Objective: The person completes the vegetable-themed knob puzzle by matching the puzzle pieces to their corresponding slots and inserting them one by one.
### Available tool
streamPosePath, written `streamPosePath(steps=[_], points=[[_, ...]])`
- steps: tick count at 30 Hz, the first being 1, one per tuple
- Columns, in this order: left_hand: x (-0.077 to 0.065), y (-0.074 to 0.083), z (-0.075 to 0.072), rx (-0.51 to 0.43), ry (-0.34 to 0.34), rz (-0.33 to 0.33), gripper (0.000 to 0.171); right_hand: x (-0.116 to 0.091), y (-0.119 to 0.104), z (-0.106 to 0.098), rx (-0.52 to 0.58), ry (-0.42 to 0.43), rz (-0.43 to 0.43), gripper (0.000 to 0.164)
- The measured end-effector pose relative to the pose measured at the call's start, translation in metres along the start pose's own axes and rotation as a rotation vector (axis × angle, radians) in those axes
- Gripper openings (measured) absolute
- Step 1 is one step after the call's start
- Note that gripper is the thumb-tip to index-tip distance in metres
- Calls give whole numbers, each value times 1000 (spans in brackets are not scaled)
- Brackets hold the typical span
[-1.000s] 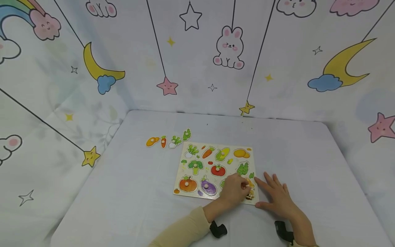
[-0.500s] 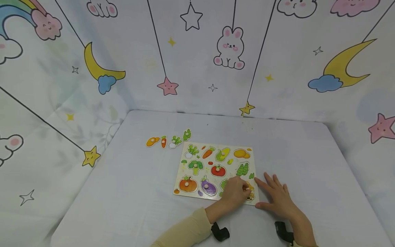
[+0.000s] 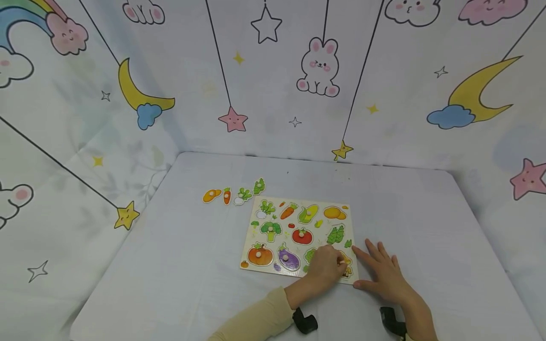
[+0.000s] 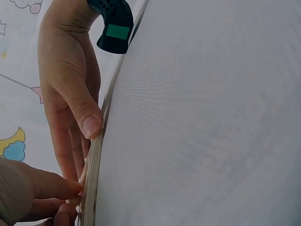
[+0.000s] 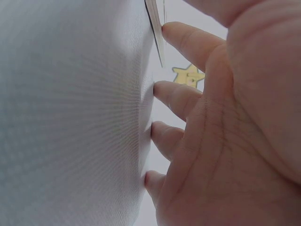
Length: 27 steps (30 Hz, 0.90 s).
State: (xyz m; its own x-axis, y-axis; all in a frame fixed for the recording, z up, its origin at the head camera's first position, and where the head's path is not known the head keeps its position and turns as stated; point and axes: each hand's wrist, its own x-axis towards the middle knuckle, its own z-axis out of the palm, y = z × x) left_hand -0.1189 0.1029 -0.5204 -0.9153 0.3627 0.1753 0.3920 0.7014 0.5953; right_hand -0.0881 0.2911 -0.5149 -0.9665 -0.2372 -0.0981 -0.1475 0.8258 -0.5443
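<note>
A cream, rectangular wooden puzzle board [image 3: 320, 237] printed with vegetables lies flat on the white-covered worktop [image 3: 170, 265], knobbed pumpkin [image 3: 252, 257], eggplant [image 3: 291, 262], tomato [image 3: 301, 240], broccoli [image 3: 270, 229] and corn [image 3: 306, 215] pieces set in it. At its near right corner, the left hand [image 3: 323, 269] pinches the pale knob [image 3: 342, 262] of a yellow-orange, partly hidden piece [image 3: 348, 260].

My spread right grip [image 3: 384, 272] blocks the puzzle board [image 3: 320, 235] along its right edge; my left grip [image 3: 324, 266] covers its near right part, sleeve [image 3: 256, 316] barring the near side. Pegged pumpkin [image 3: 260, 256], eggplant [image 3: 289, 260], tomato [image 3: 302, 236], broccoli [image 3: 270, 230] and corn [image 3: 308, 214] obstruct the board. I could pass over the bench [image 3: 409, 203] at left or far right, skirting loose vegetable pieces [image 3: 243, 194] by the far left corner.
</note>
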Motion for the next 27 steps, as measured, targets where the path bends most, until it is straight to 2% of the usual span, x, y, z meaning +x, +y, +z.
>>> streamPosePath(steps=[7,10,13,16,19,22,27], points=[[1,0,-1,3,-5,14,5,1,0,-1,-9,-1,-3,89],[1,-2,-9,-31,-17,26,9,2,1,-1,-4,-10,8,89],[3,-11,-24,-101,3,56,19,2,3,1,1,-20,18,89],[8,-31,-42,-188,74,84,24,2,3,2,-3,-24,21,91],[16,-60,-64,-268,177,66,22,2,3,3,-11,-27,26,92],[24,-95,-92,-316,331,26,20,3,2,3,-14,-31,31,93],[33,-165,-138,-276,598,-113,16,2,1,3,-6,-39,48,94]])
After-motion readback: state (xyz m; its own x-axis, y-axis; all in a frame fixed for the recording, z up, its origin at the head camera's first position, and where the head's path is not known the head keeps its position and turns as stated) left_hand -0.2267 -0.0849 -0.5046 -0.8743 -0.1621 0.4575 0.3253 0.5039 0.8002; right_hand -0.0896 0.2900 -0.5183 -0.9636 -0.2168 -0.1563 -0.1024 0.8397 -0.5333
